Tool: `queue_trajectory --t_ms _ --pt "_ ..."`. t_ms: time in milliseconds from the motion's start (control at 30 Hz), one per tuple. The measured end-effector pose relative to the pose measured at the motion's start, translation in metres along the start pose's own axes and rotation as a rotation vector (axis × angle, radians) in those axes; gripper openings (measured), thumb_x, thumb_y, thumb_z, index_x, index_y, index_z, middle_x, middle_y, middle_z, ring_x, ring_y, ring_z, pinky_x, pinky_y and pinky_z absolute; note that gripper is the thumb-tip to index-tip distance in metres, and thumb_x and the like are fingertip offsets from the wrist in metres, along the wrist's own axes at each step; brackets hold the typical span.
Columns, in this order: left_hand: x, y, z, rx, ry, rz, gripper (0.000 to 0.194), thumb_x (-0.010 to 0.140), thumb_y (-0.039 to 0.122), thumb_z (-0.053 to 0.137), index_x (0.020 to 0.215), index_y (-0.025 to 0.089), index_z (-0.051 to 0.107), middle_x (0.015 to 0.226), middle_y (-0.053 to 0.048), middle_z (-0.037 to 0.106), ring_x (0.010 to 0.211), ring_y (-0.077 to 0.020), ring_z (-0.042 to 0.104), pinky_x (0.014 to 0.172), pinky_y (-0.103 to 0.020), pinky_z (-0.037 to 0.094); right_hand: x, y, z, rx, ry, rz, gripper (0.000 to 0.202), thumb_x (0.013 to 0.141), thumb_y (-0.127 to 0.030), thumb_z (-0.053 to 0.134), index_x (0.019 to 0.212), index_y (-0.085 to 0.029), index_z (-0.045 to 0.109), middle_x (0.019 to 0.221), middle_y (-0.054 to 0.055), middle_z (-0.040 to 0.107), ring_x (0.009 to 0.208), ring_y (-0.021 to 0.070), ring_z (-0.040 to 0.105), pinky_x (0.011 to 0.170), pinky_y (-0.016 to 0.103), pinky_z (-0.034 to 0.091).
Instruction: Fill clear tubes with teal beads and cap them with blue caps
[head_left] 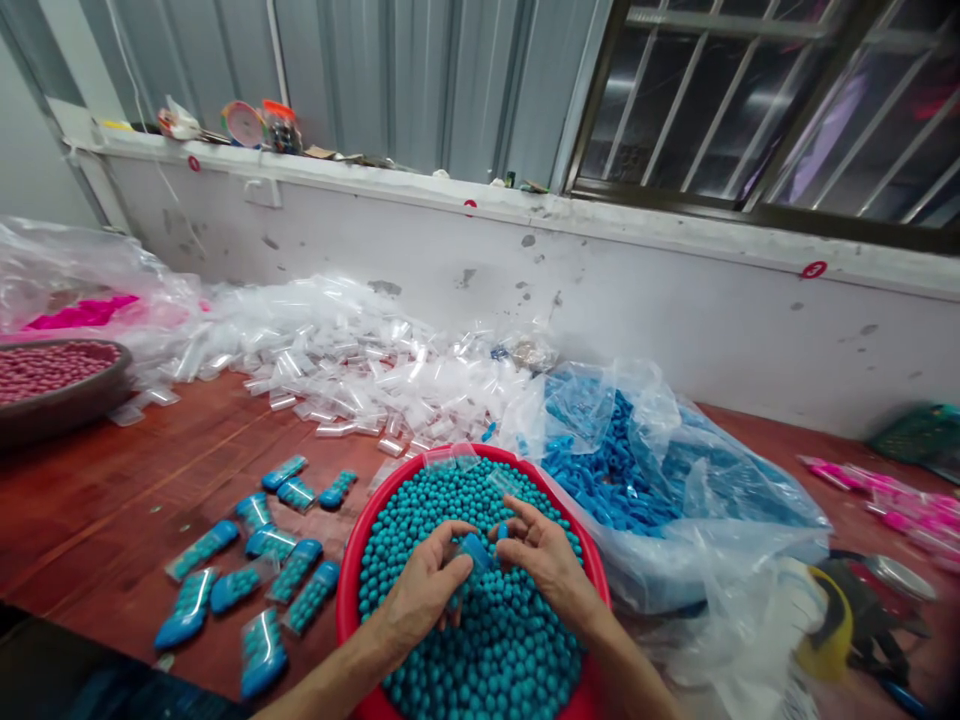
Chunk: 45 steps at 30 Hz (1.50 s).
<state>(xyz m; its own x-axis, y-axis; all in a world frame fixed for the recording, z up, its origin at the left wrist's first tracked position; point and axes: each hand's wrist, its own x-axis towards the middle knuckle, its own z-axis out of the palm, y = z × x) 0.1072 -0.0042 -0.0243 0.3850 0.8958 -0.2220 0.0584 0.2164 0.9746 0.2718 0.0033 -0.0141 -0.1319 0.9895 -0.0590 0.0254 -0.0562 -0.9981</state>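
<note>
Both hands are over a red basin [347, 585] heaped with teal beads [420, 500]. My left hand [431, 585] is closed around a small clear container with a blue cap [474, 550], tilted over the beads. Just to its right, my right hand [541, 550] pinches a small blue piece [502, 532] between thumb and fingertip, its other fingers partly spread. Several filled clear containers with blue caps [292, 570] lie on the red table left of the basin. Clear empty containers [450, 458] rest at the basin's far rim.
Behind the basin spreads a pile of clear containers [360, 350]. A plastic bag of blue caps [619, 470] stands right of it. Pink beads fill a bowl [116, 375] at far left. Pink-filled packs [900, 500] and yellow tape [829, 630] are at right.
</note>
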Motion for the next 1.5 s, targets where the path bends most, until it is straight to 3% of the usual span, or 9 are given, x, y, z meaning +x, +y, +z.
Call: queue_trajectory --t_ms 167,333,467,600,833,1033,1267,1367,1500 --pt "0.001 -0.007 0.014 0.005 0.213 0.014 0.04 0.075 0.037 0.045 0.112 0.021 0.043 0.066 0.004 0.05 0.037 -0.0067 0.041 0.035 -0.019 0.031 -0.011 0.002 0.015 -0.377 -0.072 -0.111 0.041 0.08 -0.032 0.047 0.118 -0.016 0.051 0.109 0.009 0.059 0.098 0.022 0.054 0.083 0.035 0.044" --pt "-0.001 -0.001 0.015 -0.073 0.2 0.097 0.044 0.072 0.03 0.053 0.114 0.017 0.047 0.083 -0.003 0.06 0.072 -0.0157 0.055 0.065 -0.025 0.043 -0.025 0.003 0.017 -0.663 -0.263 -0.095 0.093 0.062 -0.036 0.069 0.136 -0.012 0.02 0.139 0.015 0.026 0.128 0.0275 0.022 0.102 0.041 0.024" --pt "-0.002 0.006 0.015 -0.141 0.093 0.101 0.033 0.071 0.03 0.054 0.101 0.016 0.053 0.084 -0.002 0.061 0.084 -0.0179 0.054 0.077 -0.026 0.041 -0.028 0.006 0.026 -0.729 -0.205 -0.149 0.085 0.062 -0.032 0.067 0.132 -0.011 0.025 0.127 0.017 0.041 0.116 0.0284 0.041 0.093 0.04 0.036" --pt "-0.001 0.003 0.02 -0.084 0.182 0.061 0.025 0.072 0.03 0.051 0.094 0.017 0.053 0.067 0.003 0.055 0.067 -0.0147 0.051 0.064 -0.025 0.04 -0.029 0.011 0.036 -0.762 -0.067 -0.284 0.069 0.061 -0.027 0.061 0.122 -0.012 0.033 0.109 0.014 0.05 0.095 0.025 0.054 0.08 0.037 0.044" --pt "0.003 -0.007 0.023 0.194 0.242 0.186 0.012 0.076 0.023 0.043 0.083 0.018 0.051 0.075 -0.001 0.057 0.07 -0.0162 0.052 0.069 -0.027 0.04 -0.03 0.014 0.039 -0.8 -0.084 -0.241 0.068 0.057 -0.027 0.063 0.118 -0.012 0.035 0.1 0.011 0.052 0.084 0.024 0.057 0.072 0.035 0.047" --pt "-0.011 0.003 -0.019 0.418 0.276 0.23 0.021 0.078 0.03 0.043 0.095 0.02 0.052 0.082 -0.002 0.061 0.076 -0.0191 0.056 0.071 -0.027 0.041 -0.026 0.006 0.035 -0.964 -0.225 -0.27 0.075 0.072 -0.036 0.059 0.135 -0.017 0.022 0.122 0.015 0.046 0.101 0.0289 0.053 0.08 0.038 0.044" --pt "-0.028 0.017 -0.111 1.073 0.685 0.056 0.042 0.081 0.033 0.035 0.117 0.019 0.049 0.097 -0.01 0.063 0.084 -0.0272 0.059 0.071 -0.035 0.043 0.035 -0.003 -0.006 -1.422 0.112 -0.146 0.049 0.084 -0.028 0.046 0.129 -0.013 0.034 0.115 0.018 0.049 0.091 0.0274 0.058 0.069 0.035 0.047" --pt "-0.024 0.013 -0.114 1.318 0.743 0.132 0.041 0.084 0.029 0.03 0.118 0.017 0.05 0.1 -0.012 0.06 0.088 -0.0261 0.057 0.076 -0.037 0.042 0.051 0.001 -0.016 -1.552 0.076 -0.127 0.039 0.082 -0.023 0.048 0.12 -0.015 0.043 0.107 0.015 0.054 0.087 0.0248 0.059 0.067 0.031 0.047" --pt "0.002 0.015 -0.088 1.374 0.631 0.334 0.038 0.084 0.025 0.034 0.118 0.019 0.049 0.101 -0.009 0.06 0.091 -0.022 0.055 0.08 -0.033 0.042 0.052 0.008 -0.012 -1.561 0.015 -0.167 0.028 0.084 -0.019 0.043 0.111 -0.018 0.048 0.099 0.01 0.056 0.082 0.0208 0.059 0.063 0.027 0.046"
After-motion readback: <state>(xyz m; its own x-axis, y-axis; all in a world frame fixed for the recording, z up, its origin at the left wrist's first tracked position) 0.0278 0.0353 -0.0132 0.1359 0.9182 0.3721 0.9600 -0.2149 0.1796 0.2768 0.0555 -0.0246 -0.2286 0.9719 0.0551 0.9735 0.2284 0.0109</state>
